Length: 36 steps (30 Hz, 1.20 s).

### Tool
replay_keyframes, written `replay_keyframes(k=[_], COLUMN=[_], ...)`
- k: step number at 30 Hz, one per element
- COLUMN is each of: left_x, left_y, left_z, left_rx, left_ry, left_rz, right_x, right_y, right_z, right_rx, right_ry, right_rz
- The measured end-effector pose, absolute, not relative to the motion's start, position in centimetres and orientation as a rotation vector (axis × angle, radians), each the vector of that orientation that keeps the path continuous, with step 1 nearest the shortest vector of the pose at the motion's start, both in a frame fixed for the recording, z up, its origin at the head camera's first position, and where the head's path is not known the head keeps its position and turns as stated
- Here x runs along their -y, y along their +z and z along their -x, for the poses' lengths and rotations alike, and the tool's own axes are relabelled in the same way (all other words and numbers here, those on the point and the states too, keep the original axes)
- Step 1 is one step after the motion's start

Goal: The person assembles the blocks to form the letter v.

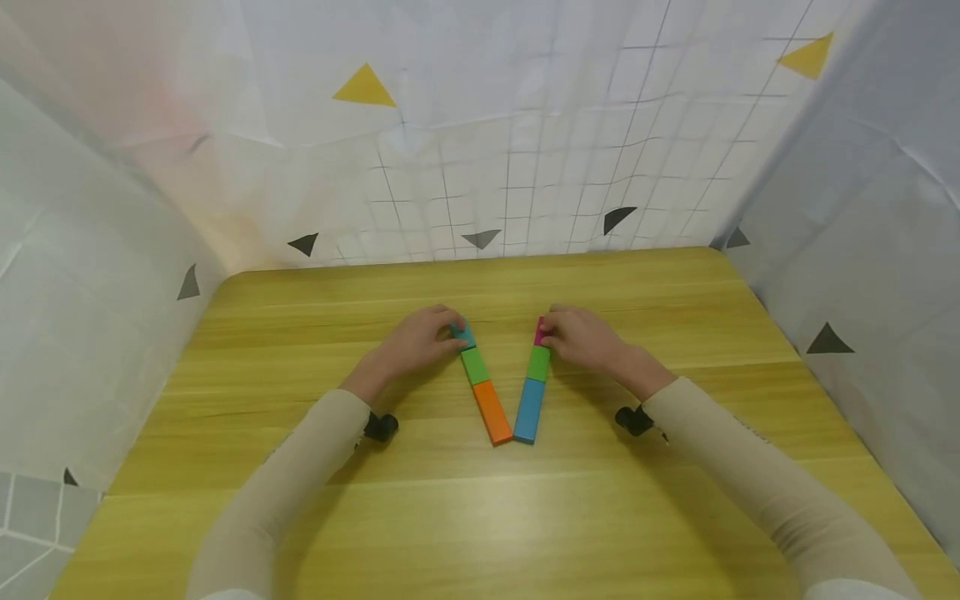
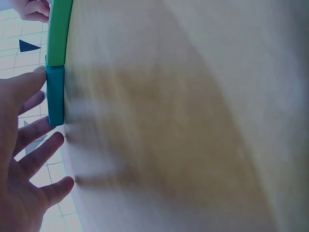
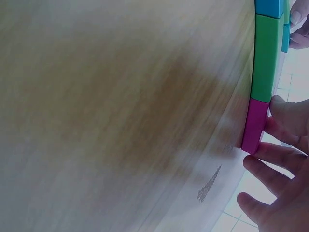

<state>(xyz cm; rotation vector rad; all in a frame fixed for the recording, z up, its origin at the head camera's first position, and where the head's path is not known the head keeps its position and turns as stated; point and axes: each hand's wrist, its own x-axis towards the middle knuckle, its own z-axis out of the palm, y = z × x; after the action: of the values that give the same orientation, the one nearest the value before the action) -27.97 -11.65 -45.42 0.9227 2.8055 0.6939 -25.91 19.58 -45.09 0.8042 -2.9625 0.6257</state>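
Two lines of coloured blocks lie flat on the table, forming a V whose point faces me. In the left line, an orange block (image 1: 492, 412) is followed by a green block (image 1: 475, 366) and a teal block (image 1: 467, 336) at the far end. My left hand (image 1: 422, 336) pinches that teal block between thumb and fingers. The right line runs from a blue block (image 1: 529, 411) through another green block (image 1: 538, 364) to a magenta block (image 3: 255, 126). My right hand (image 1: 583, 336) pinches the magenta one, partly covering it in the head view. The orange and blue blocks touch at their near corners.
The wooden table (image 1: 480, 517) extends around the blocks on every side. A white sheet (image 1: 480, 150) with triangles and grid lines hangs behind its far edge, and pale sheets (image 1: 885, 250) stand at both sides. Each wrist carries a small black camera (image 1: 382, 427).
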Motion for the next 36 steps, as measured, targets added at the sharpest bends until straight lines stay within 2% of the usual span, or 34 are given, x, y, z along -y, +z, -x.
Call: replay_keyframes(k=[36], left_x=[11.41], left_y=[-45.50], left_z=[27.58], left_rx=[-2.797], left_ry=[0.723], left_rz=[-0.934], right_x=[-19.49], right_y=[-45.05], right_z=[25.87], right_rx=[2.995], right_ry=[0.617], right_rz=[-0.758])
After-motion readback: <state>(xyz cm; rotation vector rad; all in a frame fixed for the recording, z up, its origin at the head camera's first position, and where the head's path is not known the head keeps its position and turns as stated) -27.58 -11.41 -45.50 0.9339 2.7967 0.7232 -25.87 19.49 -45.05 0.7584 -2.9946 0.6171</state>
